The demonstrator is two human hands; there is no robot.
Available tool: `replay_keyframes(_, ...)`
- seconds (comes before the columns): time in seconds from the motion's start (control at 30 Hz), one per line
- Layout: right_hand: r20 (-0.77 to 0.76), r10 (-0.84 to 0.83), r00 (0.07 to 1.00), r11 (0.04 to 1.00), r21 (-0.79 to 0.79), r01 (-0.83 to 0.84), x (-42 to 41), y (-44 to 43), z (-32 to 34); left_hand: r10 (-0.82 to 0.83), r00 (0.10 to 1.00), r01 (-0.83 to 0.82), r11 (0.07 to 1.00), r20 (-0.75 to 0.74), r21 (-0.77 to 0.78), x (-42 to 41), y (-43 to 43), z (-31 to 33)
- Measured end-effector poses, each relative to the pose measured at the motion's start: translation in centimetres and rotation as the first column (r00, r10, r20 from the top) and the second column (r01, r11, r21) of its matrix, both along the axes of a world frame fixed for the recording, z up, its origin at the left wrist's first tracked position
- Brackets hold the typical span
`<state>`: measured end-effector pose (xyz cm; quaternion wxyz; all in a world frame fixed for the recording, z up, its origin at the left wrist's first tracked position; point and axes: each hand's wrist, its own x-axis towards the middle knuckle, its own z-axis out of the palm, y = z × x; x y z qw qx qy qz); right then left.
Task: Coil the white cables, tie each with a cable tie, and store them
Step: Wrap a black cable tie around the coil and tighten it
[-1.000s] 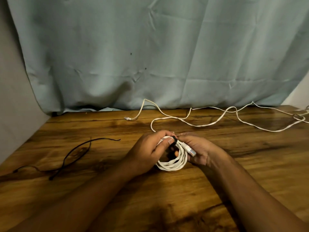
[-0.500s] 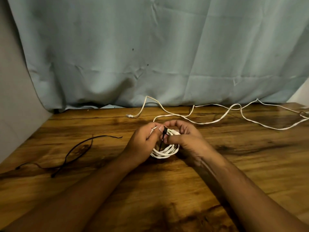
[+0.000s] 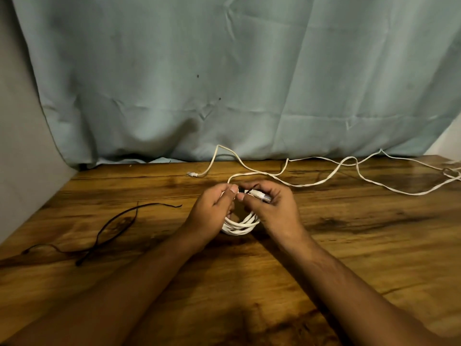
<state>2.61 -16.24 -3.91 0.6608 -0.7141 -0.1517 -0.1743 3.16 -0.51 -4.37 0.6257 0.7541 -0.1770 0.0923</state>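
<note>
Pretty plain setup here: a wooden table (image 3: 349, 245) with a glossy, dark-streaked grain fills the bottom half, and you can see a plank seam running parallel to its far edge. Behind it hangs a wrinkled pale blue-green cloth backdrop (image 3: 249, 83), with fold creases and a couple of tiny dark specks, its hem bunching up right at the far edge of the table. A bare greyish wall (image 3: 22, 158) shows on the left and a sliver of lighter wall (image 3: 449, 141) at the far right corner; the light is dim and warm.
</note>
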Motion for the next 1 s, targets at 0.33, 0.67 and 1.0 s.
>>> replay_keyframes(0.33,-0.052,0.060,0.997,0.998,0.001,-0.060,0.0,-1.5,0.7,0.026,0.991,-0.047,0.986,0.130,0.158,-0.3,0.5,-0.2)
replay_keyframes(0.67,-0.247,0.238,0.939,0.956,0.231,-0.181,-0.2,-2.4,1.2,0.081,0.943,-0.203,0.910,0.323,0.363,-0.9,0.6,0.3)
replay_keyframes(1.0,-0.127,0.120,0.985,0.992,-0.028,-0.125,0.0,-3.2,2.0,0.171,0.932,-0.308,0.838,0.318,0.450,0.3,1.4,-0.4)
